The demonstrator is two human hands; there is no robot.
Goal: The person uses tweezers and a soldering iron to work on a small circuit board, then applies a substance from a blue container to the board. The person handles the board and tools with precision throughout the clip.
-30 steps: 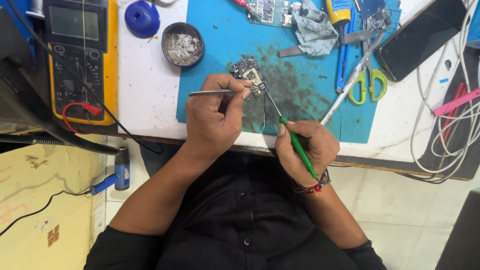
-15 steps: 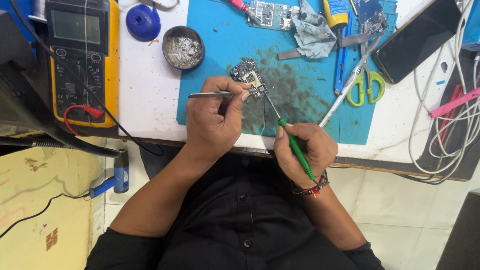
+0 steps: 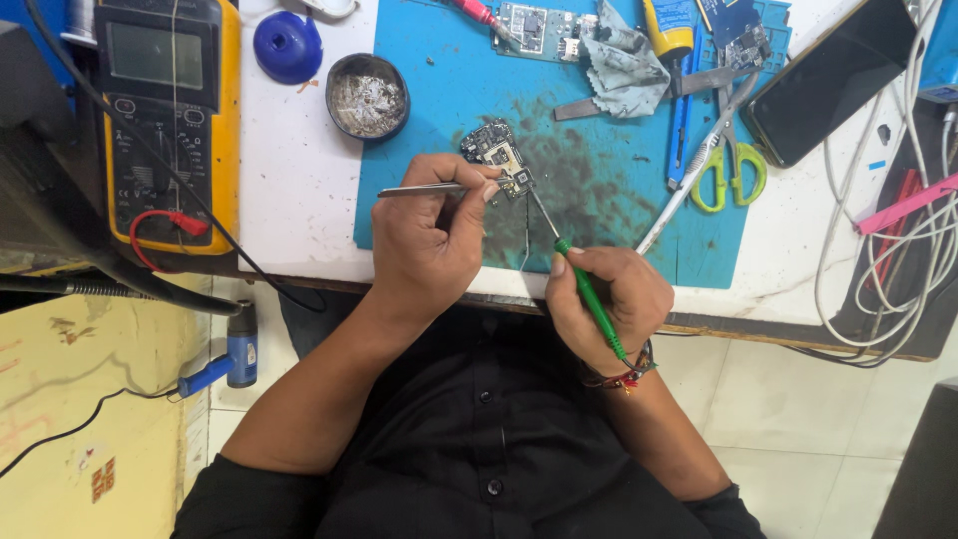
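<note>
Left hand [image 3: 429, 245] has its fingers pinched shut round metal tweezers [image 3: 419, 190], tips right at the small circuit board [image 3: 497, 155] sitting on the blue mat [image 3: 609, 215]. Right hand [image 3: 604, 299] grips a green-handled probe [image 3: 589, 299], fingers closed on it, its thin tip touching the board's lower edge. Yellow multimeter [image 3: 165, 120] sits off left on the worktop [image 3: 294, 200], scissors [image 3: 723, 165] to the right.

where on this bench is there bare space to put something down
Free: the white table strip between the yellow multimeter and the blue mat, below the round dish; also the mat's stained lower right. Crowded: the mat's top edge with boards, cloth and scissors, and the cables at right.
</note>
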